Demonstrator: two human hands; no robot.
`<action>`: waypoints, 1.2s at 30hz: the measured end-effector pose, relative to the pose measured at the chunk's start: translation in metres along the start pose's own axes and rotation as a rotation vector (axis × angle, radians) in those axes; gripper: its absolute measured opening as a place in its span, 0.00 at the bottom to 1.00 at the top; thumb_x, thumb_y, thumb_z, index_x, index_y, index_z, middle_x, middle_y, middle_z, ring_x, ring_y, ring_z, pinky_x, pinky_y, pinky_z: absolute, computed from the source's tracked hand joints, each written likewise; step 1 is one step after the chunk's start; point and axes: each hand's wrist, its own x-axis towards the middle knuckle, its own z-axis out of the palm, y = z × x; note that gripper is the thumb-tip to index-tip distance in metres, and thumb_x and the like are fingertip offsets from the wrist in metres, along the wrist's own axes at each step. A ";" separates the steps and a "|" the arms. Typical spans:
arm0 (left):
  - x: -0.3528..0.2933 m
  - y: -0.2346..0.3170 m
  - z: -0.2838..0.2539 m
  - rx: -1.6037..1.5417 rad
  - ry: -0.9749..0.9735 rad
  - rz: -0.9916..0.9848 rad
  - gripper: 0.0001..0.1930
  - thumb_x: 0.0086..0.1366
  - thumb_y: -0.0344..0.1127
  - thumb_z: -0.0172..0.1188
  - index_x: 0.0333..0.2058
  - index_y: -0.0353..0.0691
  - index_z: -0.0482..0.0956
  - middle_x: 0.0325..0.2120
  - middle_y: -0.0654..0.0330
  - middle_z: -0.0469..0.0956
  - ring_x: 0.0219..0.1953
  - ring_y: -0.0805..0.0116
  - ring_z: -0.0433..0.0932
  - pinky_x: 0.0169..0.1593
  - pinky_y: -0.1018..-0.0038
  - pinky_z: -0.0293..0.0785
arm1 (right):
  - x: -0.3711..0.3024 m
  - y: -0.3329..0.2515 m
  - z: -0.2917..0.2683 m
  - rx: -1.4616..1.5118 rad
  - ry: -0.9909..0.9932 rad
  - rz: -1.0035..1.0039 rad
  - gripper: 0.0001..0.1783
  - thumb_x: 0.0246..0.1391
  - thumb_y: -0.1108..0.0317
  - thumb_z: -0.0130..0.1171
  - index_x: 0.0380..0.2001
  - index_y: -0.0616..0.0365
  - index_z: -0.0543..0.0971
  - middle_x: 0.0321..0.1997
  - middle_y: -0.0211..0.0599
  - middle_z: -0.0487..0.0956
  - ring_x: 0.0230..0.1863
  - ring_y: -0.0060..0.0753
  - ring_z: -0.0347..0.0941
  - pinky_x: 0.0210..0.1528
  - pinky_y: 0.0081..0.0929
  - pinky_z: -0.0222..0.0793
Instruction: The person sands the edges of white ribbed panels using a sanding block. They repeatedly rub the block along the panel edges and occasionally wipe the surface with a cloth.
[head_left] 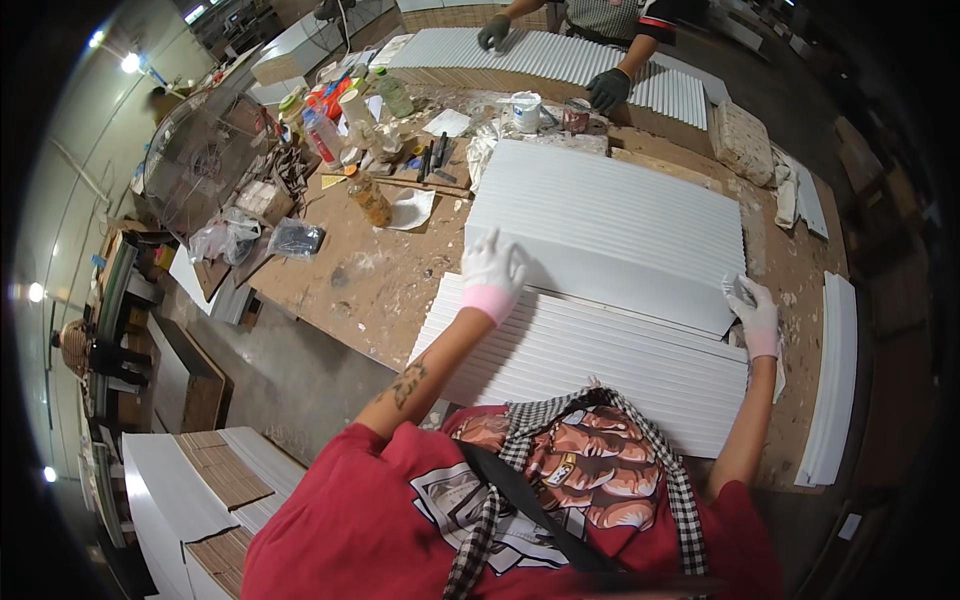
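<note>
A stack of white ribbed panels [610,205] lies on the workbench before me, with a smooth white strip [620,282] along its near side. My left hand [490,275], in a white glove with a pink cuff, is at the left end of that strip, fingers stretched apart and nothing in them. At the right end, my right hand [757,315], gloved alike, has its fingers curled by the panel's corner. Something small and greyish shows at its fingertips, too small to name. Closer to my body lies another batch of white slatted panels [580,365].
Across the bench, a person's dark-gloved hands [607,90] rest by another ribbed stack [500,50]. Bottles, including an amber one [368,197], a white tub [525,112] and black tools [434,160] stand left and behind. A caged fan [205,160] is far left; white strips [832,380] lie right.
</note>
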 end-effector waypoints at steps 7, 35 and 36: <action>0.032 0.017 0.021 0.160 -0.065 0.102 0.27 0.58 0.43 0.66 0.57 0.51 0.76 0.63 0.48 0.68 0.60 0.53 0.70 0.61 0.55 0.65 | -0.025 -0.036 0.039 0.225 -0.080 0.005 0.27 0.53 0.79 0.69 0.57 0.69 0.78 0.53 0.39 0.77 0.51 0.29 0.76 0.54 0.26 0.74; -0.009 -0.074 -0.013 -0.116 -0.285 -0.571 0.31 0.76 0.55 0.38 0.44 0.33 0.83 0.46 0.39 0.83 0.49 0.41 0.82 0.56 0.52 0.76 | 0.023 -0.231 0.340 -0.035 -0.348 -0.681 0.16 0.50 0.66 0.68 0.44 0.54 0.87 0.45 0.43 0.79 0.50 0.47 0.76 0.56 0.37 0.73; -0.009 -0.073 -0.015 -0.121 -0.294 -0.565 0.30 0.76 0.53 0.37 0.44 0.34 0.83 0.45 0.39 0.83 0.49 0.41 0.82 0.56 0.52 0.76 | 0.025 -0.241 0.356 -0.032 -0.341 -0.723 0.15 0.50 0.66 0.67 0.43 0.54 0.87 0.45 0.43 0.80 0.50 0.48 0.76 0.56 0.38 0.73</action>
